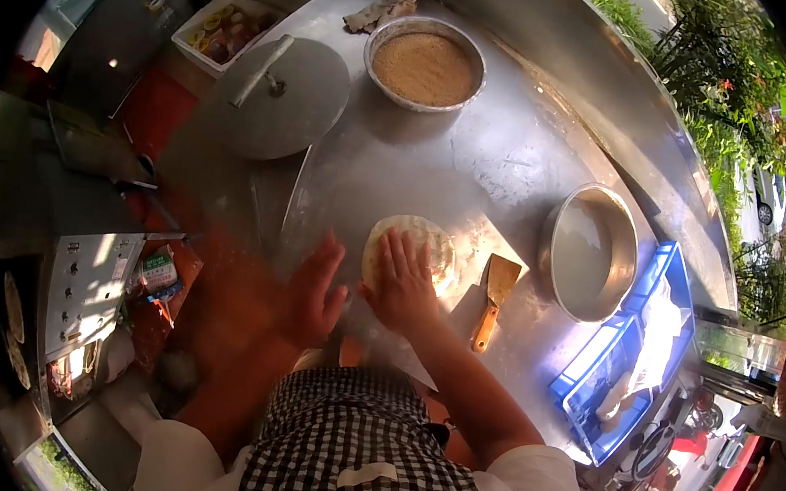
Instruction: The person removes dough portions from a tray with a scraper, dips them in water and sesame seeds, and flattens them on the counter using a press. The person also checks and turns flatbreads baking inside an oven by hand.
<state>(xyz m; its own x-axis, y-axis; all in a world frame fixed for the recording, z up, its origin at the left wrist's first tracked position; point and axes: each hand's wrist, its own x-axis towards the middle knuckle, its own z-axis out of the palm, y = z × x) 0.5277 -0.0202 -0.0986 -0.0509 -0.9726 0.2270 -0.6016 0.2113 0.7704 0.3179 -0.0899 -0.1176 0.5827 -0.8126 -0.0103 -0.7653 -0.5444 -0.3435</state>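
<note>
A flat round of dough point(442, 246) lies on the metal worktop point(391, 165) in front of me. My right hand point(401, 279) presses on it from above, palm down with the fingers stretched out. To the left, my left hand point(316, 290) is raised beside the dough and apart from it, fingers extended and nothing in them. Just right of the dough lies a scraper point(496, 298) with a broad blade and a wooden handle, which neither hand touches.
A bowl of brown crumbly filling point(426, 67) stands at the back. At left is a round lid point(279, 107) with a bar handle. On the right are a round metal pan point(591, 255) and a blue crate point(602, 384). A white tub point(224, 30) sits at far left.
</note>
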